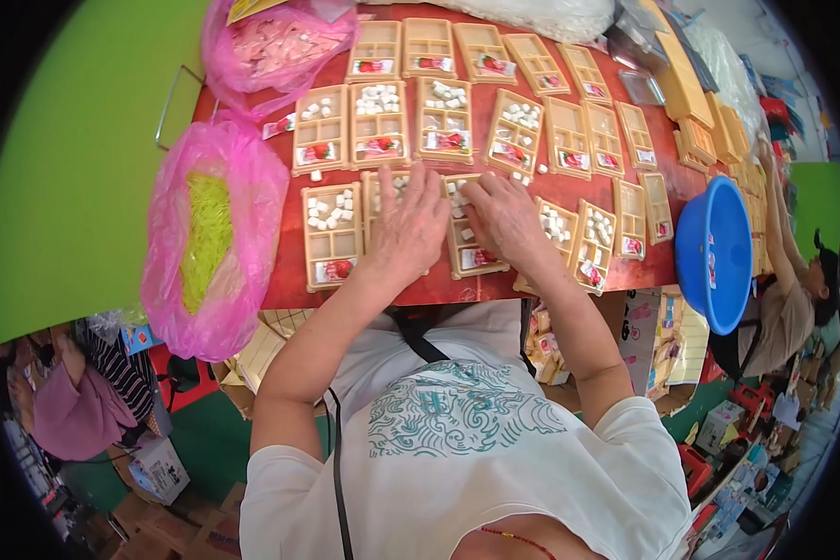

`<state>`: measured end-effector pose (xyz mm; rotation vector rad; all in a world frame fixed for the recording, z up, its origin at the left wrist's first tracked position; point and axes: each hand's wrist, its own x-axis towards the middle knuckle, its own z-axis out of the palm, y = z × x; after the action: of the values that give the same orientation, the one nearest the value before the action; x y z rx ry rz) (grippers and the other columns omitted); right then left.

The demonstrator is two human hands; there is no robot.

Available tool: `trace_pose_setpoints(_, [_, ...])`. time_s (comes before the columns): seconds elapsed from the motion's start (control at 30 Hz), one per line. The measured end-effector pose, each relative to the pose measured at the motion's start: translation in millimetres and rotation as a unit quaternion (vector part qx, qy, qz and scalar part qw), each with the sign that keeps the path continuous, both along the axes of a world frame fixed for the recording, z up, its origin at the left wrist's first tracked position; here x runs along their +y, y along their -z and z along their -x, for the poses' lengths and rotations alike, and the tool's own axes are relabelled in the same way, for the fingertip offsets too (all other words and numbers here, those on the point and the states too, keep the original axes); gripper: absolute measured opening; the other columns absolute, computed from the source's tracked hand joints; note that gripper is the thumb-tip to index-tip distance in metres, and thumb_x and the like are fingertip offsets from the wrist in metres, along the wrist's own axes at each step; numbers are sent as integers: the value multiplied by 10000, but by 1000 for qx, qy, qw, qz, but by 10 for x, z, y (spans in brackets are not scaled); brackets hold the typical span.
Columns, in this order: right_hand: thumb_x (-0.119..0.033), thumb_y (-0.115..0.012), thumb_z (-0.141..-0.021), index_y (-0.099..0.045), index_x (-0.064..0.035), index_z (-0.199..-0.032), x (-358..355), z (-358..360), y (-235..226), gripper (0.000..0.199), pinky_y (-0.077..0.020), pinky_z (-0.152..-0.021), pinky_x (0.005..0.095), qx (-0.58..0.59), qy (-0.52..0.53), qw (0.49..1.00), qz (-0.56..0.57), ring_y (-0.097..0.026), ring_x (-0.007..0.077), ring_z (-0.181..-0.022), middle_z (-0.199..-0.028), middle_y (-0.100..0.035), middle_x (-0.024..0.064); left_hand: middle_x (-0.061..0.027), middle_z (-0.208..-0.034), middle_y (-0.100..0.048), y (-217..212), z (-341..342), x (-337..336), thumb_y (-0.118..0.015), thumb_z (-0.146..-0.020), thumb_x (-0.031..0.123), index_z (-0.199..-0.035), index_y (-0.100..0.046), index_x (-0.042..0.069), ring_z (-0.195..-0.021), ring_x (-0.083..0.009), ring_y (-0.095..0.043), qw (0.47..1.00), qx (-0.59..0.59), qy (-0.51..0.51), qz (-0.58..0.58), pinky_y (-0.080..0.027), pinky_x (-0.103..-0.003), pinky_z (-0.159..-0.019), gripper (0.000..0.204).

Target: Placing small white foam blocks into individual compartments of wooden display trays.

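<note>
Beige compartment trays stand in rows on the red table. My left hand (409,224) lies over a front-row tray (373,201), fingers stretched out and slightly apart, hiding most of it. White cubes (403,183) show around its fingertips. Beside it, my right hand (507,219) bends its fingers down into the neighbouring tray (467,273); whatever is under the fingertips is hidden. That tray holds white cubes (456,198) at its upper left and a small red-and-white packet (477,258) at its near end. Left of my hands, another tray (332,246) holds cubes and a packet.
Pink bags hold yellow-green strips (207,238) and pink packets (275,49) on the left. A blue basin (717,257) stands at the table's right edge, near stacked beige trays (686,79). Loose cubes (316,175) lie between trays. Another person (789,289) is at the right.
</note>
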<state>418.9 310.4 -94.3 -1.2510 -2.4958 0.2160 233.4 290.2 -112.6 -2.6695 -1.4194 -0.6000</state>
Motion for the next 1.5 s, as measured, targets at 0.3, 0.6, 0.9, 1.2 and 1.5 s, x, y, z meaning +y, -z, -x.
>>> trace_pose_setpoints(0.3, [-52,-674,-822,-614,-49,-986,9,177,-299,175,-468,-758,426,96,24,995,-5,-598,324,-848,-884,-589,112,-146,-1207,-544,-242,326,-55,-596,-829,90,-921,-591,36,-1248,-323,-483,985,-148,-90,-28,-179,-723,-1048,107])
trace_pose_setpoints(0.6, [-103,-693,-813,-630,-55,-1017,101,1147,-106,219,-471,-779,419,125,-125,984,-4,-600,320,-843,-875,-592,112,-155,-1304,-539,-74,1061,-296,-616,-869,131,-1097,-620,25,-1264,-343,-476,972,-43,-232,-7,-157,-709,-1069,251])
trace_pose_setpoints(0.9, [-58,-682,-776,-649,-49,-995,296,717,-226,222,-482,-734,437,95,-87,992,15,-602,325,-854,-874,-583,120,-168,-1351,-527,-297,1147,-297,-624,-859,135,-1215,-636,71,-1293,-368,-454,981,-74,-180,-12,-143,-725,-1069,362])
trace_pose_setpoints(1.2, [-74,-673,-822,-650,-41,-993,563,528,-331,176,-489,-693,426,166,-98,980,52,-605,328,-798,-846,-588,136,-183,-1317,-537,-617,877,201,-630,-839,113,-1182,-647,69,-1266,-372,-473,983,-146,-106,-16,-240,-653,-1066,346])
trace_pose_setpoints(1.5, [-106,-617,-876,-710,-45,-952,2970,-151,-785,135,-506,-731,407,191,116,966,-130,-641,338,-821,-909,-654,160,-202,-1055,-663,-1059,176,2992,-525,-871,63,-1083,-660,1,-1003,-363,-633,957,-285,57,-10,-499,-408,-889,259])
